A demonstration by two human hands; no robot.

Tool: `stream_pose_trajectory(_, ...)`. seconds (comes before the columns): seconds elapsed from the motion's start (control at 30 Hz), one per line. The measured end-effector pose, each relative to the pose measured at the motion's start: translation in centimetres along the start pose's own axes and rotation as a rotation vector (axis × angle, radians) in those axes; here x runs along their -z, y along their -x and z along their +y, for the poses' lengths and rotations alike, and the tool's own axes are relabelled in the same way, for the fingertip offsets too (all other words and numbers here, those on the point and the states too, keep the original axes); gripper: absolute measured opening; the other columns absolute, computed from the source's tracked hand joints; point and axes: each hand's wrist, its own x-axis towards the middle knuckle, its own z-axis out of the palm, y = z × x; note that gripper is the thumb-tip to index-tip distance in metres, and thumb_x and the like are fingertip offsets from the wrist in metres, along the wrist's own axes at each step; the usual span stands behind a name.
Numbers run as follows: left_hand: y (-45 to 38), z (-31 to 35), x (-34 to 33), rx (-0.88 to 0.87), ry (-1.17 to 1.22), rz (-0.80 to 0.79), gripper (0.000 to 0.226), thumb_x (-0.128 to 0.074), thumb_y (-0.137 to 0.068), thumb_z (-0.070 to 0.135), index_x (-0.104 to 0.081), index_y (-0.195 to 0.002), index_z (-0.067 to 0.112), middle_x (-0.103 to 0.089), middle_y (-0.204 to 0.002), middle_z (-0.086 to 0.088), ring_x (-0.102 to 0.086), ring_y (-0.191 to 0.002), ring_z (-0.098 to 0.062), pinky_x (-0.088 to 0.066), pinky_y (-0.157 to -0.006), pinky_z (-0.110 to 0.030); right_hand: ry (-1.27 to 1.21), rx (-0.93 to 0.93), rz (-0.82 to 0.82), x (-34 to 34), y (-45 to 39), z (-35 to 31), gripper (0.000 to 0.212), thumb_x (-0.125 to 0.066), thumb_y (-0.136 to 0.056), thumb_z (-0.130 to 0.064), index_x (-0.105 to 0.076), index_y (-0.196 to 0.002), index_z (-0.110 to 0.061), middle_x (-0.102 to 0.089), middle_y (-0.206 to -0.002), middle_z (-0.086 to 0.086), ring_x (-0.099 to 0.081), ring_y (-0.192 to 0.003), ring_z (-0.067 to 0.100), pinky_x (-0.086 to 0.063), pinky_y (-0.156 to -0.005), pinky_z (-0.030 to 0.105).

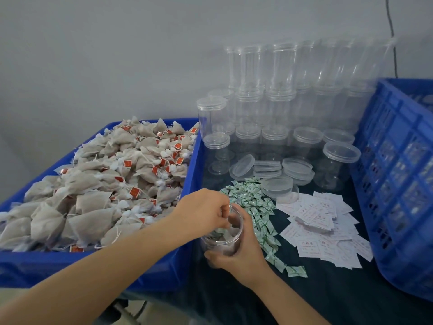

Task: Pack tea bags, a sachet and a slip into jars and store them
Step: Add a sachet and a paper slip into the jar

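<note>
A clear lidless jar (226, 242) stands on the dark table next to the blue bin. My right hand (246, 254) grips it from the right side. My left hand (201, 212) reaches over the bin's corner, its curled fingertips dipping into the jar's mouth and pinching a green-and-white sachet (219, 230). Beige tea bags show through the jar wall. Right of the jar lie a heap of sachets (254, 202) and a pile of white printed slips (323, 226).
A blue bin (193, 165) on the left is heaped with beige tea bags (93, 184) with red tags. Stacked empty clear jars (269, 109) stand at the back, loose lids (276, 186) in front of them. A blue slatted crate (398, 184) stands at the right.
</note>
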Motion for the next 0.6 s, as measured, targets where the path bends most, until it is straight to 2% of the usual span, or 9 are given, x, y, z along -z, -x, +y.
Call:
stream_pose_trajectory(0.07, -0.1, -0.2, 0.1, -0.011, 0.003, -0.008, 0.016, -0.069, -0.085, 0.033, -0.056, -0.076, 0.029, -0.053, -0.067, 0.017, -0.050, -0.060, 0.002, -0.046, -0.063, -0.022, -0.003, 0.000, -0.006, 0.0, 0.0, -0.1, 0.107, -0.093, -0.056, -0.027, -0.031, -0.138, -0.055, -0.048, -0.139, -0.011, -0.057, -0.125, 0.015, -0.055, -0.096, 0.046)
stream_pose_trajectory(0.13, 0.0, -0.3, 0.2, -0.026, 0.011, -0.011, 0.015, -0.068, -0.086, 0.030, -0.057, -0.076, 0.028, -0.057, -0.069, 0.015, -0.047, -0.051, 0.007, -0.043, -0.057, -0.017, -0.008, -0.003, -0.009, 0.1, 0.0, -0.1, 0.107, -0.093, -0.056, -0.025, -0.031, -0.139, -0.054, -0.049, -0.136, -0.016, -0.057, -0.124, 0.014, -0.056, -0.094, 0.047)
stream_pose_trajectory(0.2, 0.0, -0.3, 0.2, -0.036, 0.042, -0.020, 0.015, -0.067, -0.087, 0.031, -0.056, -0.077, 0.028, -0.063, -0.076, 0.013, -0.048, -0.049, 0.008, -0.043, -0.057, -0.016, -0.009, -0.004, -0.011, 0.0, 0.0, -0.1, 0.108, -0.093, -0.056, -0.025, -0.031, -0.139, -0.053, -0.049, -0.136, -0.016, -0.057, -0.124, 0.016, -0.056, -0.093, 0.048)
stream_pose_trajectory(0.27, -0.1, -0.3, 0.5, -0.043, 0.090, -0.014, 0.011, -0.066, -0.088, 0.031, -0.058, -0.082, 0.027, -0.068, -0.083, 0.011, -0.051, -0.051, 0.009, -0.047, -0.061, -0.018, -0.012, 0.008, -0.014, 0.1, 0.0, -0.2, 0.107, -0.093, -0.056, -0.023, -0.032, -0.138, -0.054, -0.051, -0.134, -0.014, -0.059, -0.123, 0.017, -0.056, -0.094, 0.046)
stream_pose_trajectory(0.4, -1.4, 0.2, 1.9, -0.062, 0.230, 0.078, 0.007, -0.065, -0.089, 0.030, -0.064, -0.092, 0.024, -0.069, -0.085, 0.011, -0.059, -0.064, 0.005, -0.054, -0.072, -0.023, 0.044, 0.017, -0.007, 0.3, 0.1, -0.4, 0.105, -0.092, -0.053, -0.034, -0.029, -0.131, -0.067, -0.044, -0.124, -0.034, -0.051, -0.124, 0.000, -0.053, -0.099, 0.033)
stream_pose_trajectory(0.5, -3.7, 2.1, 3.1, -0.113, 0.328, 0.076, 0.007, -0.068, -0.087, 0.030, -0.064, -0.087, 0.024, -0.068, -0.082, 0.009, -0.061, -0.067, 0.003, -0.052, -0.070, -0.017, 0.041, 0.001, -0.003, 0.4, 0.3, -0.7, 0.103, -0.092, -0.053, -0.038, -0.028, -0.128, -0.071, -0.040, -0.125, -0.037, -0.047, -0.124, -0.005, -0.056, -0.096, 0.038)
stream_pose_trajectory(0.6, -6.8, 5.4, 3.2, -0.203, 0.269, -0.014, 0.014, -0.068, -0.087, 0.030, -0.068, -0.092, 0.017, -0.067, -0.083, 0.008, -0.063, -0.076, -0.005, -0.051, -0.073, -0.021, 0.059, 0.011, 0.008, 0.4, 0.6, -1.3, 0.101, -0.091, -0.054, -0.040, -0.029, -0.127, -0.072, -0.041, -0.126, -0.036, -0.048, -0.125, -0.003, -0.057, -0.092, 0.039)
